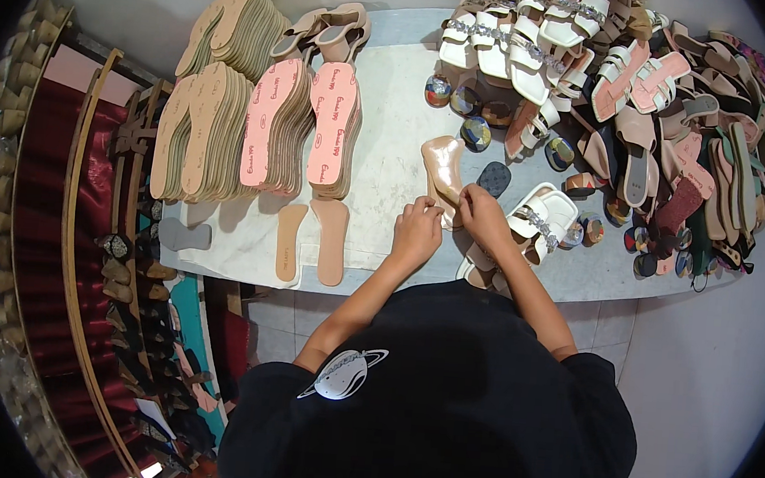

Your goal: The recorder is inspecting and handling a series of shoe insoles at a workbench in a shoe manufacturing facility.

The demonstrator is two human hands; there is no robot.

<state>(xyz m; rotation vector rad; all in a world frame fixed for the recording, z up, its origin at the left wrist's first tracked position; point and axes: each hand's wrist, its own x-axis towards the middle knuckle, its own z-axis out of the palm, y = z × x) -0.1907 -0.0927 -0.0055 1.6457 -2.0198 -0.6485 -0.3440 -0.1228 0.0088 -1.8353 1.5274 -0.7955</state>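
Observation:
A glossy beige foot-shaped piece (443,161) lies on the table in front of me, its wide end pointing away. At its near, narrow end, my left hand (418,231) has its fingers curled against the left edge. My right hand (483,215) pinches the same end from the right, fingertips bent down. The tips of both hands are close together, and what lies under them is partly hidden. Just right of the piece is a small dark sole pad (494,179). A white slide sandal with a jewelled strap (543,217) sits beside my right forearm.
Tall stacks of beige insoles (216,127) and pink insoles (335,127) stand on the left. Two loose insoles (328,242) lie near the front edge. White sandals (523,48) pile up at the back right, with several patterned heels (475,133) and more footwear (712,166) farther right.

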